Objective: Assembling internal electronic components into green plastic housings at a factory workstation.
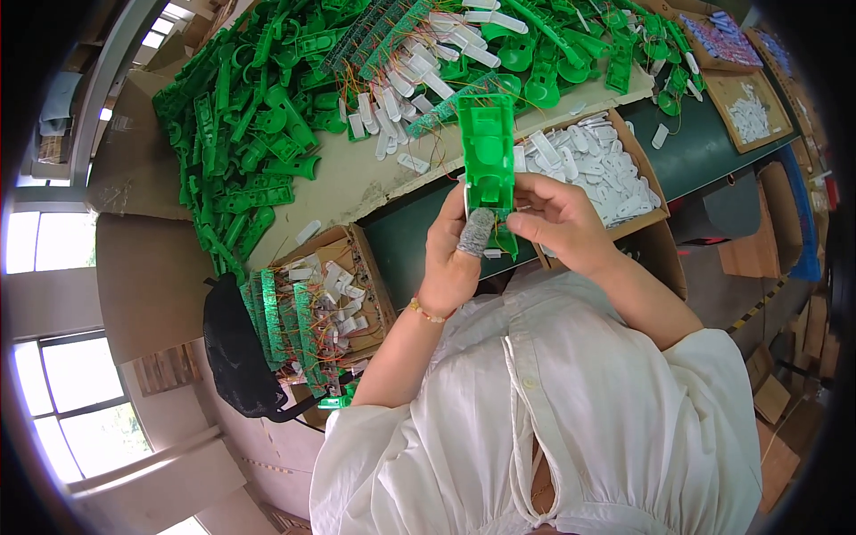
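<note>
With both hands close together in front of the chest, over the near edge of the dark green tabletop [700, 160]. Clamped by the left hand [448, 254] around its lower part, one long green housing [489, 143], hollow side facing up, far end free. Laid across the lower hollow, a left thumb [479, 234] in a grey wrap. Bent in at the lower right side, the right hand [563, 218], thumb and fingertips at the plastic beside what look like thin wires; impossible to tell whether pinching wire or only housing.

Heaped beyond, on a cardboard sheet [330, 196] toward the tabletop's far edge, more green housings [254, 116], with circuit board strips [388, 40]. Just right of the hands, a carton [646, 171] of loose white pieces [602, 178]; to the left, near the sheet's front edge, another carton [379, 285] with boards and wired pieces.

Likely to break loose at a joint, any wire tugged by the right fingertips. Liable to be nicked or trapped, any strand pressed against the rim by that thumb. Apt to tip, with only the lower part gripped, if pushed hard at the free end.
</note>
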`<state>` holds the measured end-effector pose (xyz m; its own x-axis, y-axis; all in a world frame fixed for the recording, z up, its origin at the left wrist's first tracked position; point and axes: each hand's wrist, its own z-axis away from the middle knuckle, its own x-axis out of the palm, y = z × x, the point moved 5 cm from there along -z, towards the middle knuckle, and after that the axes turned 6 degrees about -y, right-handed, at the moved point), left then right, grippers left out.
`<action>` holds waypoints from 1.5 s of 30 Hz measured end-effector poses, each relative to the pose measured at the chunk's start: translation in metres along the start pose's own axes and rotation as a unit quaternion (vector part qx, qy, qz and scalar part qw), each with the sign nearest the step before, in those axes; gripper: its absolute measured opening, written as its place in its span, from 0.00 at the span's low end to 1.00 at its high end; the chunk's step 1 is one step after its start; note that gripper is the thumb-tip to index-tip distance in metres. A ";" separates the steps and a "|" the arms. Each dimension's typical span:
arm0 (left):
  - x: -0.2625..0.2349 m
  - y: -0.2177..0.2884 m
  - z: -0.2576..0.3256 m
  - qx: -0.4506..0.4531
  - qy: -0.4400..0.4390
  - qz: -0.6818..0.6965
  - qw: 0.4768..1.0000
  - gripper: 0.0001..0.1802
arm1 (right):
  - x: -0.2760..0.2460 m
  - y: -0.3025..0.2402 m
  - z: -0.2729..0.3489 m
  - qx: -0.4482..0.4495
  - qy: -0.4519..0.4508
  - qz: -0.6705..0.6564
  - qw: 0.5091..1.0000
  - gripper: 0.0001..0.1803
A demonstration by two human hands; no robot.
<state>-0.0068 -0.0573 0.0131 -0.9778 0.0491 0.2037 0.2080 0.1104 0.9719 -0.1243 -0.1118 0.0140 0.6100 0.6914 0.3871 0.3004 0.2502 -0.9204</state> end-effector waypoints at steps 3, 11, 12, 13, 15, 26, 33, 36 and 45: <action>0.002 0.003 0.002 0.031 0.002 -0.045 0.998 0.22 | 0.004 -0.010 0.002 -0.019 -0.052 0.030 0.998 0.21; 0.012 0.012 0.003 0.066 -0.003 -0.120 0.991 0.24 | 0.005 -0.010 0.008 -0.033 -0.007 0.085 0.996 0.16; 0.013 0.013 0.004 0.072 0.005 -0.168 0.983 0.25 | 0.007 -0.015 0.011 -0.027 0.015 0.114 0.993 0.16; 0.014 0.016 0.006 0.097 0.007 -0.213 0.972 0.25 | 0.007 -0.018 0.013 -0.020 0.036 0.143 0.989 0.15; 0.014 0.012 0.008 0.099 0.010 -0.189 0.977 0.25 | 0.007 -0.015 0.013 -0.041 0.034 0.158 0.986 0.15; 0.017 0.004 0.006 0.048 -0.074 0.004 0.996 0.30 | 0.004 -0.010 0.008 -0.072 0.060 0.086 0.992 0.14; 0.018 0.005 0.013 0.088 -0.031 -0.084 0.992 0.28 | 0.010 -0.023 0.011 -0.121 0.078 0.259 0.955 0.12; 0.018 0.007 0.014 0.104 -0.028 -0.158 0.981 0.27 | 0.011 -0.023 0.012 -0.169 0.064 0.276 0.944 0.13; 0.012 0.011 0.004 0.029 -0.149 -0.108 0.983 0.37 | -0.017 -0.024 0.025 -0.062 -0.012 0.147 0.987 0.14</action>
<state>-0.0166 -0.0514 0.0256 -0.9502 0.3063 -0.0579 0.0068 0.2061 0.9785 -0.1596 -0.1126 0.0279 0.6667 0.7383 0.1021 0.2014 -0.0466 -0.9784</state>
